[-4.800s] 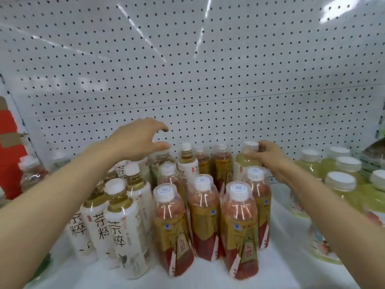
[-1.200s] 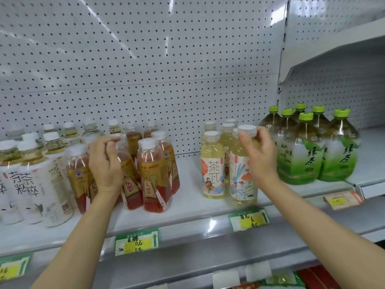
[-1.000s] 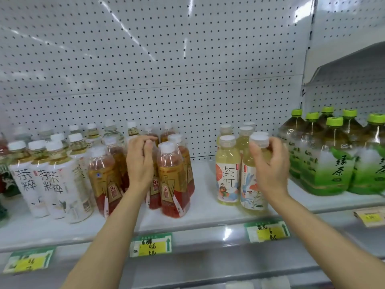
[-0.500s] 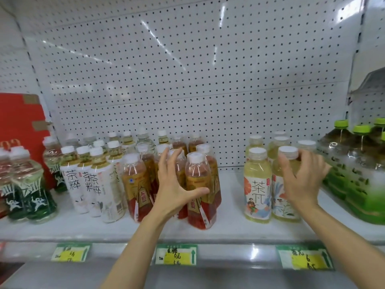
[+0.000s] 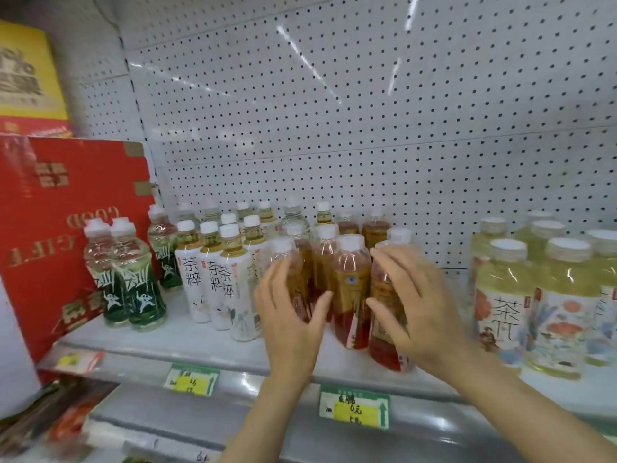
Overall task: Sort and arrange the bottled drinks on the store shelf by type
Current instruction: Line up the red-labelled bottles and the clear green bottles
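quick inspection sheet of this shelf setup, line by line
surface: white shelf, price tags on its front edge
job's things: amber tea bottles grouped at centre; white-label bottles left of them; green-label bottles further left; pale floral bottles on the right
clutter: red carton at far left
grips: left hand and right hand open, fingers spread, flanking the amber group
cables: nothing seen
surroundings: white pegboard behind

A: Non-task items? A red gift box (image 5: 66, 208) is seen at left, a yellow box (image 5: 26, 65) stacked above it.

B: White pegboard (image 5: 334, 111) is noted behind. Green-yellow price tags (image 5: 354, 410) are clipped along the front rail; packaged goods (image 5: 50, 426), blurred, are glimpsed below left.
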Demonstrator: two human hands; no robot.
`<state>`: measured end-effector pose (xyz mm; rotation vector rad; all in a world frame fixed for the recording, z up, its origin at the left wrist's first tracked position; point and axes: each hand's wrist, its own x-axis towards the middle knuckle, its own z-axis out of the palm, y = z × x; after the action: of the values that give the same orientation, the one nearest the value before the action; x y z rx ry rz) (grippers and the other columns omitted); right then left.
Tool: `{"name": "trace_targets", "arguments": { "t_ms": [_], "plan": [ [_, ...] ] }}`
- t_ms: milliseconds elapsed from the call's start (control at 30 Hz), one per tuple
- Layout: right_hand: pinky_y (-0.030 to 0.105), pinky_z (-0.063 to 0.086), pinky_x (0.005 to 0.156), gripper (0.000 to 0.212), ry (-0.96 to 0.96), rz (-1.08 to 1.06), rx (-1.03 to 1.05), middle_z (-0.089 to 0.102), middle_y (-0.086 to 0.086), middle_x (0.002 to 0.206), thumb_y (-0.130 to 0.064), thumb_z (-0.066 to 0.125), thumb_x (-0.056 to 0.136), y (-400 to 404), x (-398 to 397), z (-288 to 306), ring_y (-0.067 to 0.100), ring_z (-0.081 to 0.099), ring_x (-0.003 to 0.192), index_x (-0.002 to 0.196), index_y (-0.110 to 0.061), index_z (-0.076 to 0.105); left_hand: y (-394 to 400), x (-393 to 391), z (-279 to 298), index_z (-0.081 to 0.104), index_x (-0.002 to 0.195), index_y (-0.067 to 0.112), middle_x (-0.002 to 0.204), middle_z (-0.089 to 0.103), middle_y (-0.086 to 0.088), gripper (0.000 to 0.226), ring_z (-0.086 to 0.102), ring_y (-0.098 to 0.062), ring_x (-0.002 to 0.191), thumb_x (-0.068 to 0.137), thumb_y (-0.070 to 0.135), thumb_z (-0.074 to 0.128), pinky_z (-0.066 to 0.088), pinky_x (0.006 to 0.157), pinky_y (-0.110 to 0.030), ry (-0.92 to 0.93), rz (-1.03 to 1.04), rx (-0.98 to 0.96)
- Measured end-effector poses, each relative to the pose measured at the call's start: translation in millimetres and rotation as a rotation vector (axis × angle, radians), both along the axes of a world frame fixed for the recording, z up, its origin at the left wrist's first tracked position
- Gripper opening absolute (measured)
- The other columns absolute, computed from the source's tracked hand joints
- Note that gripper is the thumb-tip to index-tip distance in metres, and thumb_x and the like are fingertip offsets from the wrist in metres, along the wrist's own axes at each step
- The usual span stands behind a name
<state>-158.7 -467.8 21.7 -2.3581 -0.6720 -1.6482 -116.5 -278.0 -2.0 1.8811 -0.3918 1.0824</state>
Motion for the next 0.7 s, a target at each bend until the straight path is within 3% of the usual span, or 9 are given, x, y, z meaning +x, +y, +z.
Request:
{"name": "trace_targets", "arguments": {
  "t_ms": [67, 167, 333, 533, 700],
  "plan": [
    [0.044, 0.032, 0.114, 0.061, 0.019, -0.102, -0.037, 0.046, 0.008, 0.149, -0.039, 0.056, 0.094, 11.4, 16.1, 3.9, 0.026, 0.039, 0.14, 0.146, -0.008, 0.045, 24.3, 15.4, -2.8, 0.033, 0.151, 0.013, 0.152, 0.038, -0.007, 0.086, 0.029, -0.011, 0.14, 0.081, 0.034, 0.079, 0.018, 0.117, -0.019, 0.129, 0.103, -0.091],
    [0.052, 0.031, 0.112, 0.061, 0.003, -0.261, -0.071, 0.052, 0.011, 0.144, -0.045, 0.055, 0.093, 16.4, 33.6, 7.9, 0.032, 0.041, 0.137, 0.142, -0.009, 0.051, 41.8, 38.1, -11.0, 0.029, 0.149, 0.023, 0.144, 0.049, -0.002, 0.086, 0.05, -0.022, 0.131, 0.081, 0.044, 0.077, 0.044, 0.109, -0.045, 0.396, 0.04, 0.064],
    [0.05, 0.037, 0.107, 0.053, -0.084, -0.383, -0.08, 0.062, 0.014, 0.129, -0.042, 0.053, 0.095, 10.5, 40.8, 4.8, 0.032, 0.047, 0.124, 0.13, -0.003, 0.062, 39.9, 48.9, -12.0, 0.036, 0.143, 0.024, 0.133, 0.057, 0.005, 0.08, 0.058, -0.016, 0.119, 0.08, 0.057, 0.072, 0.051, 0.097, -0.038, 0.442, -0.074, 0.231],
    [0.054, 0.042, 0.104, 0.045, -0.156, -0.271, -0.01, 0.063, 0.018, 0.126, -0.028, 0.059, 0.095, 7.3, 43.6, 0.2, 0.033, 0.05, 0.121, 0.126, 0.004, 0.062, 32.2, 46.1, -12.4, 0.034, 0.136, 0.031, 0.126, 0.055, 0.015, 0.077, 0.056, -0.009, 0.113, 0.077, 0.065, 0.07, 0.052, 0.091, -0.033, 0.423, -0.221, 0.307],
    [0.042, 0.032, 0.114, 0.049, -0.202, -0.302, 0.129, 0.055, 0.02, 0.132, -0.027, 0.06, 0.093, 17.0, 47.3, -8.1, 0.038, 0.044, 0.127, 0.128, 0.008, 0.057, 22.7, 53.9, -13.8, 0.033, 0.135, 0.03, 0.127, 0.052, 0.014, 0.078, 0.054, -0.009, 0.117, 0.076, 0.065, 0.071, 0.052, 0.095, -0.033, 0.397, -0.305, 0.338]
  ]
}}
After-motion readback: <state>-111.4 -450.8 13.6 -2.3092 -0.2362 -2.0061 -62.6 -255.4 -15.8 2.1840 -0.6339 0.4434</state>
